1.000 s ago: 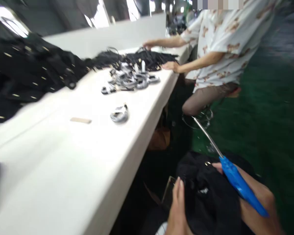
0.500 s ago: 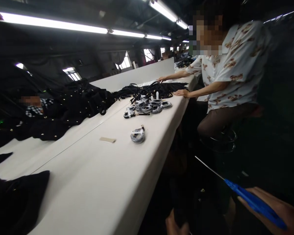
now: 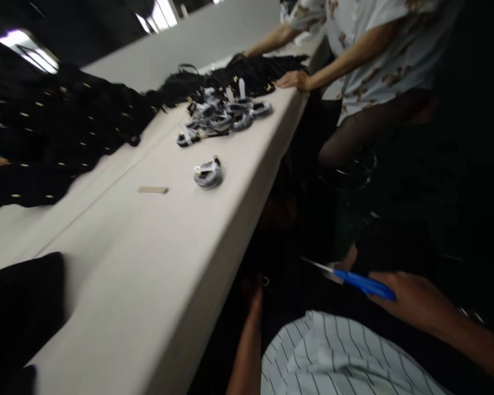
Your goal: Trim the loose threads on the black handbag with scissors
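Observation:
My right hand [image 3: 391,285] is closed around the blue handle [image 3: 366,283] of a tool with a thin metal shaft, perhaps a screwdriver or an awl. The shaft [image 3: 315,264] points left, over my dark lap. Beside the table edge, low and in shadow, is my left hand [image 3: 253,291]. Its fingers are too dark to make out. A small pale ring [image 3: 265,281] shows close to them, and I cannot tell whether they hold it.
On the white table [image 3: 148,263] lie a wrapped strap coil [image 3: 208,174], a beige strip [image 3: 153,190] and a pile of similar coils [image 3: 222,116]. Dark studded fabric [image 3: 61,131] covers the left side. A co-worker's hand [image 3: 294,80] rests by black straps [image 3: 263,71]. A stool [image 3: 354,173] stands beyond.
The view has tilted down, bringing my striped garment into sight. My right hand with the blue-handled tool has moved left and inward over my lap. My left arm now shows more fully.

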Available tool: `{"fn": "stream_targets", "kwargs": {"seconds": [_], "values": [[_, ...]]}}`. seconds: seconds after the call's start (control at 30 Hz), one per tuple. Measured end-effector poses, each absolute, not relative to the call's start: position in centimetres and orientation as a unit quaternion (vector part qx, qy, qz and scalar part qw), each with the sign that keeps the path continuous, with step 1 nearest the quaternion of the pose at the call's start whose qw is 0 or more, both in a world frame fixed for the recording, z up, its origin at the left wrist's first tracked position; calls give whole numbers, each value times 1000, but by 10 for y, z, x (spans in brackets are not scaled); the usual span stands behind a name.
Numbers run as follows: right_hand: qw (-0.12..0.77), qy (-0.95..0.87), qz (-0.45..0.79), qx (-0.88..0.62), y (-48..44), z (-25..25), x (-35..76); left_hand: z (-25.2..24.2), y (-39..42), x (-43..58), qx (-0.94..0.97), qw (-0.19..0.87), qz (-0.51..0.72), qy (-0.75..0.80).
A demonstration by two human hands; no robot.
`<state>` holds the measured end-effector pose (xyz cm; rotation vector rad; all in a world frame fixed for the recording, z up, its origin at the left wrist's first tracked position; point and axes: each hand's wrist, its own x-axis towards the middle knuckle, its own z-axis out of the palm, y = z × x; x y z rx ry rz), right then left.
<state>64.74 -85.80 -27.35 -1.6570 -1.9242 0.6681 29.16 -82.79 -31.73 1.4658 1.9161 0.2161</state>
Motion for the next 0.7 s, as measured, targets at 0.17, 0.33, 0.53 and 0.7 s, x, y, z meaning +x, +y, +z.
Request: {"fn": "stream_targets", "kwargs": {"seconds": [0.17, 0.33, 0.53, 0.7], "values": [[-20, -744, 297, -597, -842, -248, 631, -319, -836, 288, 514, 374, 129, 762], [-65, -718, 258, -643, -833, -237, 615, -306, -831, 281, 507, 472, 153, 705], [-74, -709, 277, -644, -834, -242, 621, -334, -838, 291, 448, 452, 331, 697], [-115, -729, 306, -602, -841, -242, 630, -377, -836, 291, 315, 431, 501, 681]]}}
